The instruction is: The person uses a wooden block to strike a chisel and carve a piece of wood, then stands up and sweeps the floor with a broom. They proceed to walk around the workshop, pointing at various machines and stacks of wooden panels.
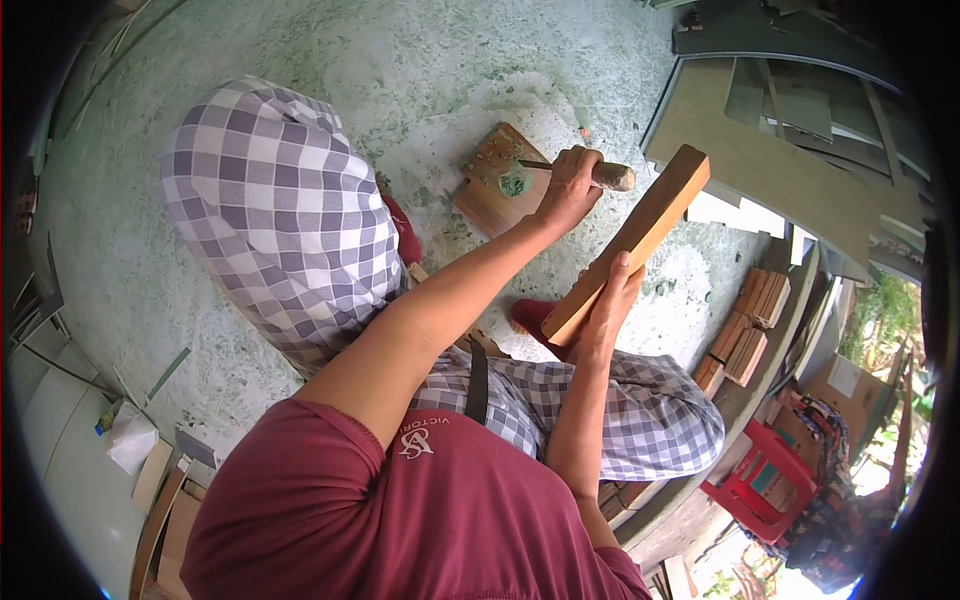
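My left hand [570,188] is closed round the wooden handle of a chisel-like tool [612,177]; its narrow dark blade points left, over the board on the floor. My right hand [614,298] grips the lower part of a long rectangular wooden block [640,231], which is tilted, its far end up and to the right. Below the tool lies a flat wooden board [487,208] with a small heap of green bits [515,182] and scattered crumbs on it. The block and the tool's handle are close together, with a gap between them.
I sit low over a mottled grey-green floor [400,60], knees apart in checked trousers [270,190]. Bundled wood pieces [745,330] line a ledge on the right. A red plastic stool [765,485] stands beyond it. Large panels [760,170] lean at upper right; a plastic bag [130,436] lies left.
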A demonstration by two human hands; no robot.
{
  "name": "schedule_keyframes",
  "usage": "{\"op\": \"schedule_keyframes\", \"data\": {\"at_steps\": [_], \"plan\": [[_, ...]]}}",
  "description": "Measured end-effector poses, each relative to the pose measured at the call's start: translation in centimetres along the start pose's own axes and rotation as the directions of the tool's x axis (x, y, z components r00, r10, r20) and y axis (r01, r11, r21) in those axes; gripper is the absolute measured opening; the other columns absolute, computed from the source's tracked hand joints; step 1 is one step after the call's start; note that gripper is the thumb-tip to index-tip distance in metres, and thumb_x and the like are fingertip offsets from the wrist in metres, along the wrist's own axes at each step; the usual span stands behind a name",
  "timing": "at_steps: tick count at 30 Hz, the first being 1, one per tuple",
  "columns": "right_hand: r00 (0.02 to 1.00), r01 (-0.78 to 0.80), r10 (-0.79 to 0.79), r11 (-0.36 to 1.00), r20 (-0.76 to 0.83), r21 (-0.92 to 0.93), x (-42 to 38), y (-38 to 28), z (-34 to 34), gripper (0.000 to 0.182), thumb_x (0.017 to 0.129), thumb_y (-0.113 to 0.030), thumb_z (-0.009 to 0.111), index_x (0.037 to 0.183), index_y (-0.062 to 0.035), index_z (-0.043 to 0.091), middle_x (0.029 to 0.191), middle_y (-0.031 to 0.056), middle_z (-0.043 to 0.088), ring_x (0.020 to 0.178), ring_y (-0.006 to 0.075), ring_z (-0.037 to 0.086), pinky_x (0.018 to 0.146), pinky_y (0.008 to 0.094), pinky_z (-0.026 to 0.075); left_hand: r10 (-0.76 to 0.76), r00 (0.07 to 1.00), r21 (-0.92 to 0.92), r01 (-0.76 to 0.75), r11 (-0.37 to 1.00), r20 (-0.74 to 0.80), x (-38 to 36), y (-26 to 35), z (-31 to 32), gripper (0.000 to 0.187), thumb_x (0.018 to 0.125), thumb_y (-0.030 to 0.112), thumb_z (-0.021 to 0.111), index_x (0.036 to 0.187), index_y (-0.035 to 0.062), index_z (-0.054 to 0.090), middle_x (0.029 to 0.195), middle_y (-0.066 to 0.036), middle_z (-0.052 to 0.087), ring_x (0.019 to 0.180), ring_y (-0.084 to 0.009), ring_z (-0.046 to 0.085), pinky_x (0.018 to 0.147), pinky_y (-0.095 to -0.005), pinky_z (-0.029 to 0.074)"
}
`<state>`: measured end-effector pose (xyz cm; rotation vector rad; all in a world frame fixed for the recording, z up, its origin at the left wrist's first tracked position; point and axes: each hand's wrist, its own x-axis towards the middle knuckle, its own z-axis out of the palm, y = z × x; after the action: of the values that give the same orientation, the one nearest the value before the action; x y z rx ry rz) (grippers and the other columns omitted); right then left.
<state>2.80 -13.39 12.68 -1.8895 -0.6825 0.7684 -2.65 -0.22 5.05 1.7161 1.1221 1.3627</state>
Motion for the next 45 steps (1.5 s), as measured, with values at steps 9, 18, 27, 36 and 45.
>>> {"op": "schedule_keyframes", "data": {"at_steps": [9,18,27,36,45], "plan": [[0.999,0.035,-0.035,0.999,0.012,0.005,0.3,1.0,0.4,0.056,0.084,-0.048,0.049,0.109,0.0001,0.038,0.081,0.0089,0.049,0.068,0.0161,0.050,0.062,0.0279,0.042,-0.012,0.999,-0.013,0.013,1.000,0.051,-0.9,-1.0,-0.8,0.040,0.066,-0.003,0.061,0.101,0.0031,0.043,0.096,-0.016,0.048,0.094,-0.0340,0.045,0.081,-0.0407,0.037],[0.996,0.081,-0.082,0.997,0.026,0.018,0.4,1.7,0.5,0.050,0.084,-0.048,0.049,0.101,-0.0028,0.037,0.070,0.0081,0.050,0.053,0.0156,0.054,0.046,0.0256,0.046,0.013,0.999,-0.043,-0.011,0.999,0.037,-1.4,-1.5,-0.6,0.038,0.063,-0.003,0.060,0.097,0.0038,0.044,0.092,-0.015,0.048,0.089,-0.0344,0.045,0.079,-0.0419,0.036],[0.996,0.080,-0.080,0.997,0.041,0.006,0.6,2.1,0.5,0.051,0.084,-0.050,0.049,0.100,-0.0031,0.037,0.069,0.0074,0.050,0.053,0.0148,0.053,0.046,0.0251,0.045,-0.010,0.996,-0.020,0.012,1.000,0.091,-1.7,-1.9,-0.5,0.042,0.065,-0.004,0.061,0.102,0.0022,0.043,0.097,-0.016,0.048,0.096,-0.0350,0.045,0.081,-0.0408,0.036],[0.995,0.086,-0.085,0.996,0.043,-0.012,0.7,2.3,0.5,0.052,0.083,-0.050,0.050,0.100,-0.0027,0.037,0.068,0.0075,0.050,0.052,0.0149,0.053,0.045,0.0252,0.044,0.003,0.997,-0.051,0.001,0.999,0.078,-1.8,-2.0,-0.5,0.043,0.064,-0.004,0.062,0.102,0.0024,0.043,0.097,-0.016,0.048,0.095,-0.0347,0.045,0.081,-0.0410,0.036],[0.966,0.227,-0.232,0.973,-0.117,-0.052,-0.3,0.2,0.5,0.053,0.086,-0.044,0.048,0.110,0.0007,0.035,0.078,0.0094,0.048,0.060,0.0164,0.054,0.051,0.0268,0.046,-0.050,0.998,-0.049,0.052,0.997,0.043,-1.6,-1.9,-0.1,0.035,0.066,-0.002,0.060,0.098,0.0022,0.045,0.095,-0.015,0.048,0.093,-0.0330,0.045,0.081,-0.0403,0.036]]}}
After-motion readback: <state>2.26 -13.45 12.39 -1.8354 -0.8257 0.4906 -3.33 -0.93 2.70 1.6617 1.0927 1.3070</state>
